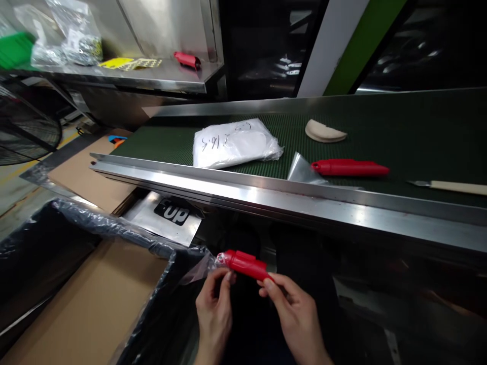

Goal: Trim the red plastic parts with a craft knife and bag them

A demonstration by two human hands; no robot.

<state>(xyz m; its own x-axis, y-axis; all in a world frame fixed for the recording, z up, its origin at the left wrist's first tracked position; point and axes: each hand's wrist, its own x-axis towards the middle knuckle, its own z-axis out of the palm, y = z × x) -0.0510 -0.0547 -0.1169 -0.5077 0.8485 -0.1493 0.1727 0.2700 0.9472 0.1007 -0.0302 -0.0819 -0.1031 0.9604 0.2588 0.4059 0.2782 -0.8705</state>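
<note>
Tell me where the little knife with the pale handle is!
In the head view, the knife lies on the green belt at the far right, its tip pointing left toward the red piece beside it.

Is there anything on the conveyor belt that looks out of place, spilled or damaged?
I see no clear spill or damage. The light-handled craft knife looks odd: it lies loose on the green conveyor belt, its bare blade pointing toward the red plastic part, perhaps a cutting risk.
</note>
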